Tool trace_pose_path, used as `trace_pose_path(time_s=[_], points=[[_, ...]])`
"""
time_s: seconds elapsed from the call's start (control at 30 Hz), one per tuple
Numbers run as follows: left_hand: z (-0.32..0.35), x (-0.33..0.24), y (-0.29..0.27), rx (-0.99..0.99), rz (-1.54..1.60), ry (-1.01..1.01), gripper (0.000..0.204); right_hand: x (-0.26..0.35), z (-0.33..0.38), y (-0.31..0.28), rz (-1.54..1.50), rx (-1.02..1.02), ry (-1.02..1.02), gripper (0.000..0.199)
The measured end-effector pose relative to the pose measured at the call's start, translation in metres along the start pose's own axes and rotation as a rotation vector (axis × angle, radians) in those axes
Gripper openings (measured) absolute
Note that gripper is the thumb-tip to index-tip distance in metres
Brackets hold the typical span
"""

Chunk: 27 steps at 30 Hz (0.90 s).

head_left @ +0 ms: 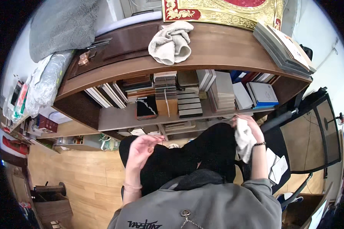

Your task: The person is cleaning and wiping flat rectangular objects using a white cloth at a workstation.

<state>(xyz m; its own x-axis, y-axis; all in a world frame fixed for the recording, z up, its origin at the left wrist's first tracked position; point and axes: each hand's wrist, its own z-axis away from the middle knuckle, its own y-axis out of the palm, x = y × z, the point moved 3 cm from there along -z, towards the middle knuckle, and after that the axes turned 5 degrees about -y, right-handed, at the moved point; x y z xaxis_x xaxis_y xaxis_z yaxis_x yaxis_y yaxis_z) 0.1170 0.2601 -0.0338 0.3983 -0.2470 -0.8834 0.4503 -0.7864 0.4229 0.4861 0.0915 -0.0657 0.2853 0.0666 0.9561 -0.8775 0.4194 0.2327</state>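
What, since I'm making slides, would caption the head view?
Right hand holds a pale cloth before a brown shelf, left hand raised.

Black stylised lettering (145, 225) noted on the front of the grey fabric sweatshirt (218, 206). Small dark print on the white rectangular booklet cover (263, 92); too small to read. Faint pale marks on the dark red rectangular box (47, 124), likewise illegible.
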Motion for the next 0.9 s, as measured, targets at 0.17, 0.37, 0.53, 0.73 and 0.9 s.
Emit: trace_pose_path(time_s=[0.17, 0.37, 0.53, 0.73, 0.9], points=[[-0.012, -0.128, 0.097, 0.307, -0.100, 0.782, 0.049, -0.060, 0.149, -0.163, 0.932, -0.756, 0.181, 0.029], [0.034, -0.162, 0.138, 0.309, 0.199, 0.958, 0.070, -0.141, 0.253, -0.197, 1.476, -0.588, 0.785, 0.078], [0.032, -0.160, 0.152, 0.288, 0.196, 0.964, 0.069, -0.187, 0.262, -0.237, 1.454, -0.686, 0.809, 0.093], [0.064, -0.168, 0.150, 0.292, 0.194, 0.969, 0.067, -0.218, 0.262, -0.281, 1.416, -0.902, 0.894, 0.127], [0.071, -0.170, 0.160, 0.308, 0.194, 0.957, 0.066, -0.211, 0.258, -0.242, 1.123, -1.351, 0.496, 0.127]])
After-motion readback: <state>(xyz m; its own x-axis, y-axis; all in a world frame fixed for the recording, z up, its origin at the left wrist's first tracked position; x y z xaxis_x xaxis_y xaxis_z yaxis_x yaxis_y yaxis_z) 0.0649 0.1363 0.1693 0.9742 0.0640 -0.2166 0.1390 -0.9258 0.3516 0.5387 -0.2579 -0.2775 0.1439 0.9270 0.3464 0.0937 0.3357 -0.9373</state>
